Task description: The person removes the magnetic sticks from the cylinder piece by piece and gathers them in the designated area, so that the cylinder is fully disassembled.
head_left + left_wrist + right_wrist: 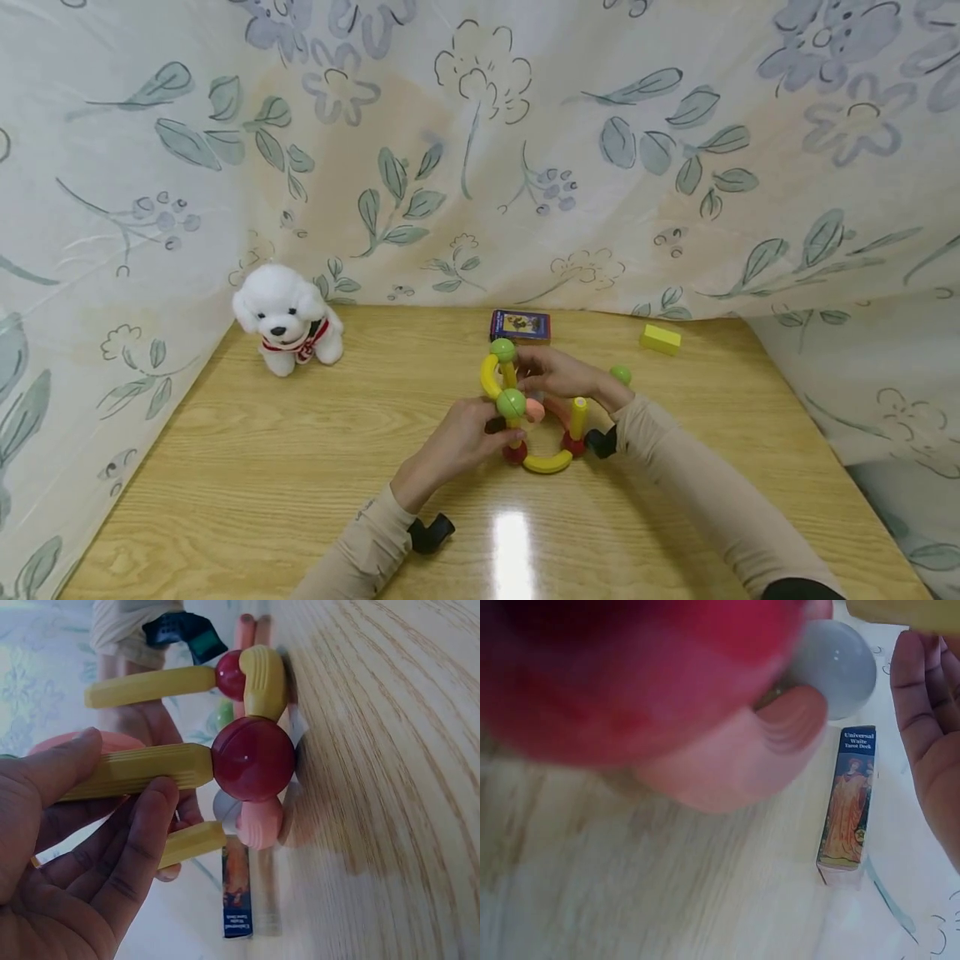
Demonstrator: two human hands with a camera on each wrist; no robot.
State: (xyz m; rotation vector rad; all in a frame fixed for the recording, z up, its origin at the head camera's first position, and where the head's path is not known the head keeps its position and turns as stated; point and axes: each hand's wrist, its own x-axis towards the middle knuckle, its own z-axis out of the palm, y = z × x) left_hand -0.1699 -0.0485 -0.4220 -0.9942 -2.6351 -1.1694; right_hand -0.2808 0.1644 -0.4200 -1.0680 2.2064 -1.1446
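Note:
A small frame of magnetic rods and balls stands on the table. Its base joins red balls [253, 759] with curved yellow [547, 463] and pink pieces [261, 823], plus a grey ball [836, 671]. Two green balls [511, 403] top the left-side uprights, linked by a curved yellow piece [490, 377]. My left hand [468, 437] pinches the near-left yellow rod [142, 771] between thumb and fingers. At the far side, my right hand [562, 373] grips the back yellow rod [191, 844], partly hidden. Another yellow rod [578, 418] stands bare-topped at the right.
Behind the frame lies a tarot deck box [521, 326]. A yellow block [660, 339] is at the back right, and a white plush dog [281, 321] sits at the back left. One green ball [620, 374] rests beyond my right wrist. Floral cloth [480, 167] encloses the table.

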